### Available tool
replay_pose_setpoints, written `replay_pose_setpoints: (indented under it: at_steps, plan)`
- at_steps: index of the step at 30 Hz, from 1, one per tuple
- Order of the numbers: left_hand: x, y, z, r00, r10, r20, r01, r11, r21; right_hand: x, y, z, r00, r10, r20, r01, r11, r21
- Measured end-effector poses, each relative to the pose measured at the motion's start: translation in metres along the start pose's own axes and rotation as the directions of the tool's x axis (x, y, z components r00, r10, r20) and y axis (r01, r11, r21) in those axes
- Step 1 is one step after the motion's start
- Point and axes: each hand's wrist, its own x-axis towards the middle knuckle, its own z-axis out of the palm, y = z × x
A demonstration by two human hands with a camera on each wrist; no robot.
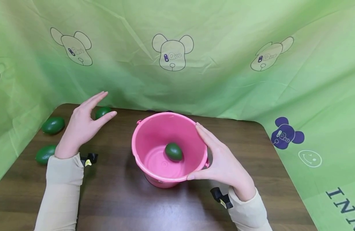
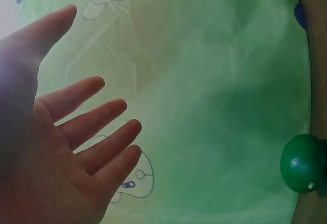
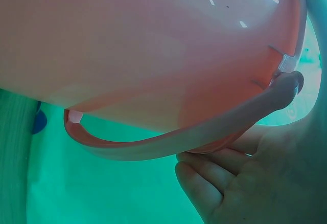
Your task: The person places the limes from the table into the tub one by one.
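Head view: a pink bucket (image 1: 154, 141) stands on the dark wooden table (image 1: 119, 199), with one green avocado (image 1: 173, 151) lying on its floor. The right hand (image 1: 223, 163) lies against the bucket's right side — fingers straight along the rim, thumb stretched across the near edge, touching the wall rather than curling round it. The left hand (image 1: 82, 123) hovers above the table's far left part, fingers spread and straight, holding nothing. Just beyond its fingertips lies a second avocado (image 1: 103, 112); two more avocados (image 1: 53, 125) (image 1: 45, 154) lie near the left edge, well apart from the bucket. A green cloth with bear prints (image 1: 177, 64) hangs behind and to both sides.

Left wrist view: the left hand's palm and fingers (image 2: 97, 132) are fanned wide open and empty — the second avocado (image 2: 301, 163) sits off to the right, on the table edge.

Right wrist view: the bucket's outer wall (image 3: 153, 45) and its handle (image 3: 184, 137) fill the frame; the right hand's fingers (image 3: 204, 178) lie below the handle, loosely bent.
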Motion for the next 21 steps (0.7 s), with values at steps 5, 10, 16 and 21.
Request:
replay_pose_setpoints:
  at_steps: [5, 10, 16, 21]
  plan:
    - [0.006, -0.006, 0.000, 1.000, -0.024, 0.017, 0.024, 1.000, 0.020, 0.000, 0.000, 0.000, 1.000, -0.002, -0.003, 0.002, 1.000, -0.001]
    - [0.010, -0.012, 0.001, 0.999, -0.032, 0.023, 0.031, 0.998, 0.046, 0.000, 0.000, 0.001, 1.000, 0.000, 0.001, 0.000, 1.000, 0.007]
    - [0.013, -0.019, 0.003, 0.998, -0.048, 0.033, 0.047, 0.997, 0.054, 0.000, 0.001, 0.002, 1.000, 0.004, 0.000, -0.004, 1.000, 0.009]
    - [0.016, -0.025, 0.006, 0.995, -0.078, 0.067, 0.074, 0.996, 0.057, 0.000, 0.001, 0.001, 1.000, -0.002, -0.004, 0.002, 1.000, 0.004]
